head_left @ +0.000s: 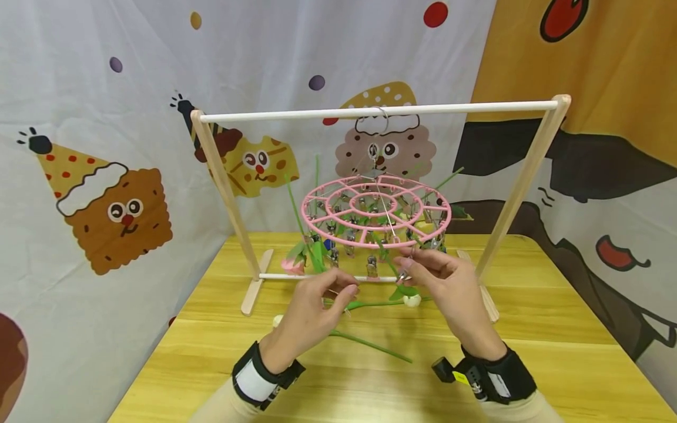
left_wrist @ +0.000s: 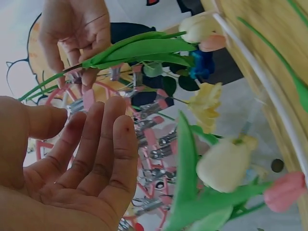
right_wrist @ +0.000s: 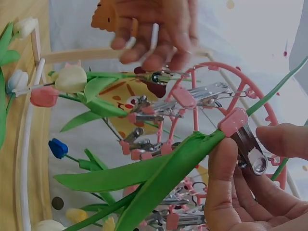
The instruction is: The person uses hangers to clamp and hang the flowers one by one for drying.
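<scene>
My right hand (head_left: 446, 285) pinches a metal clip (right_wrist: 250, 149) with a pink tip, below the near edge of the pink round hanging rack (head_left: 365, 242). That clip bites the stem of an artificial tulip, whose green leaves (right_wrist: 159, 180) hang down. My left hand (head_left: 319, 305) is left of it and lower, holding nothing; in the left wrist view its fingers (left_wrist: 122, 149) are loosely bent and the thumb stands apart. Several other artificial flowers hang head-down from the rack's clips, among them a white tulip (left_wrist: 224, 163) and a yellow flower (left_wrist: 204, 103).
A wooden stand with a white top rod (head_left: 296, 113) carries the rack by its hook. Beneath it runs a lower white rod (head_left: 280, 276). A loose green stem (head_left: 370, 346) lies on the wooden table (head_left: 211, 358). Behind hangs a printed cloth (head_left: 254, 53).
</scene>
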A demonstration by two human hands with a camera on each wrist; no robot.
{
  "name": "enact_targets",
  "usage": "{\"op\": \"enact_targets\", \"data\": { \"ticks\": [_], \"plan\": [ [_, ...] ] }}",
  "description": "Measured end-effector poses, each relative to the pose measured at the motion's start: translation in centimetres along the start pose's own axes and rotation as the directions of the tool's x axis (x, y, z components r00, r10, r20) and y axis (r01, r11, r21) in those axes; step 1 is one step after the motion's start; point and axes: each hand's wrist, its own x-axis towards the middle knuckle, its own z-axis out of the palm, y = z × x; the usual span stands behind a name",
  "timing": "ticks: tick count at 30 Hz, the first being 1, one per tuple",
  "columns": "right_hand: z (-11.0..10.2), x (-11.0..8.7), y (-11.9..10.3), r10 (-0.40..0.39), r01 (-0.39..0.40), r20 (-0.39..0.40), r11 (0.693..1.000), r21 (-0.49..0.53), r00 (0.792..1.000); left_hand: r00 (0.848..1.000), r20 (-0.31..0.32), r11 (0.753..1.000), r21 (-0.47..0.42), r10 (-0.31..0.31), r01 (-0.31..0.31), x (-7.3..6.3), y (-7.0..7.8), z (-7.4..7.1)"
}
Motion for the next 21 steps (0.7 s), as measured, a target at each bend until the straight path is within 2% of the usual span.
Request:
{"op": "enact_targets", "data": {
  "ticks": [8, 13, 17, 21],
  "plan": [
    [-0.9, 0.2, 0.0, 0.041, -0.043, -0.035, 0.998, -0.053, 0.999, 0.999, 0.011, 0.999, 0.038, -0.03, 0.029, -1.4, -1.6, -0.5],
    [-1.4, 0.5, 0.0, 0.058, -0.063, -0.068, 0.996, -0.061, 0.996, 0.999, 0.033, 0.997, 0.074, -0.03, 0.027, -2.1, -2.6, -0.8],
    [-1.8, 0.6, 0.0, 0.073, -0.078, -0.088, 0.995, -0.056, 0.993, 0.995, 0.088, 0.988, 0.154, -0.04, 0.027, -2.6, -3.3, -0.9],
    [-2.4, 0.6, 0.1, 0.103, -0.107, -0.086, 0.993, -0.049, 0.991, 0.981, 0.177, 0.977, 0.209, -0.072, 0.034, -3.0, -4.0, -0.7]
  ]
}}
